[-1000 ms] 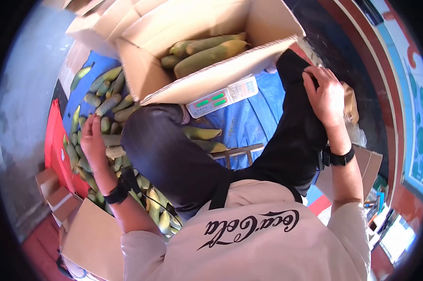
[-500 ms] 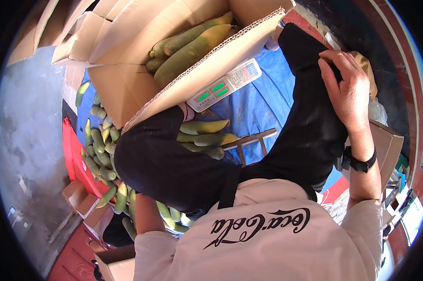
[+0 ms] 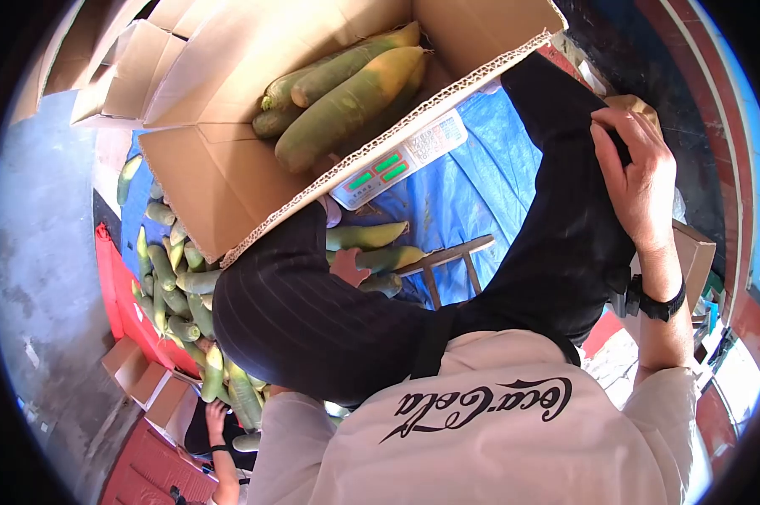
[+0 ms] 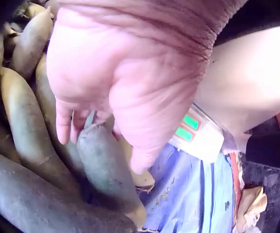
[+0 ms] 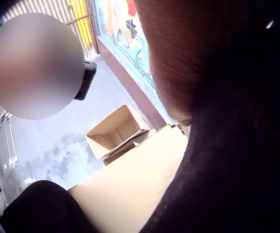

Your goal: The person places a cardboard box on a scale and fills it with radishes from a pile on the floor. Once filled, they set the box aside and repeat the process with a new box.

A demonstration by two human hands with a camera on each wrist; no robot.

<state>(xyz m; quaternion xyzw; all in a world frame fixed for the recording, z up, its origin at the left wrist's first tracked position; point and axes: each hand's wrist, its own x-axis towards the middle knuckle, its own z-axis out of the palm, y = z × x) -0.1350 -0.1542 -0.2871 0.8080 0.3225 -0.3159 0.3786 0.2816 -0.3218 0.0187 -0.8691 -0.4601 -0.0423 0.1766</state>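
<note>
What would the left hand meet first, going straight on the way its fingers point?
Probably the long green vegetable just below the left hand, its fingertips nearly on it; depth is unclear.

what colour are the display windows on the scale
Green. The display windows on the white scale show best in the head view.

A cream short-sleeved T-shirt [image 3: 497, 459] fills the lower centre of the head view, with black Coca-Cola script [image 3: 481, 402] across it. A black strap [image 3: 430, 341] runs over it. The black trousers [image 3: 312, 311] show faint pinstripes. Below the right hand [image 3: 640, 181], at the right edge, sits a black wristband [image 3: 657, 303].
</note>
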